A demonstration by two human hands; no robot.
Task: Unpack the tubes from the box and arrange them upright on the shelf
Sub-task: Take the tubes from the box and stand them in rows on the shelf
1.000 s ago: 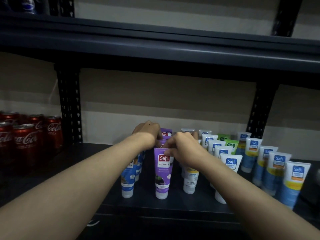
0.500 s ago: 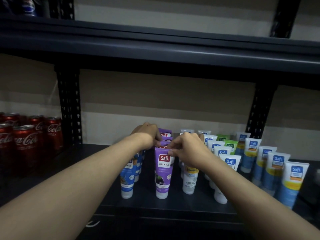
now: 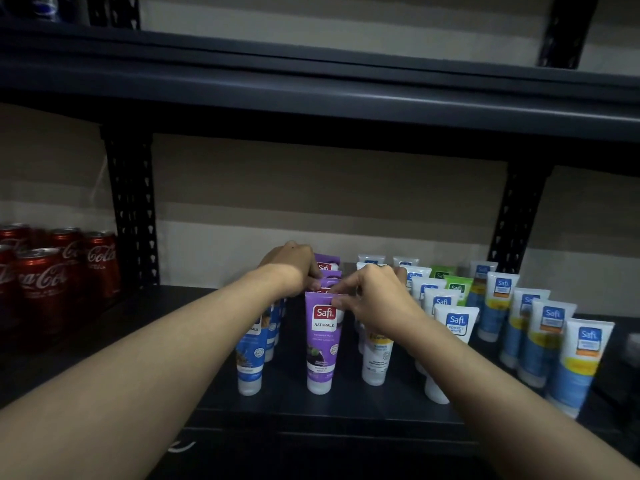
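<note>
Shelf (image 3: 214,407): dark board carrying every tube; both ends are cut off by the frame.
Purple row (image 3: 327,266): tubes upright, cap down, in one file from near to far at mid-shelf. The count is unclear because only the top edges show.
Front purple tube (image 3: 322,344): nearest of the row, upright, label legible.
Right hand (image 3: 375,301): thumb and forefinger pinch the top right corner of the front purple tube.
Left hand (image 3: 292,268): fingers curled down onto the row's tops behind the front tube. The fingertips are hidden, so a grip cannot be confirmed.
Blue tubes (image 3: 250,358): file just left of the purple row, mostly hidden by the left forearm.
White tubes (image 3: 457,327): several files to the right, upright; the far labels are blurred.
Green tubes (image 3: 458,288): two, far right of centre.
Cans (image 3: 41,282): red, at far left, partly cut off.
</note>
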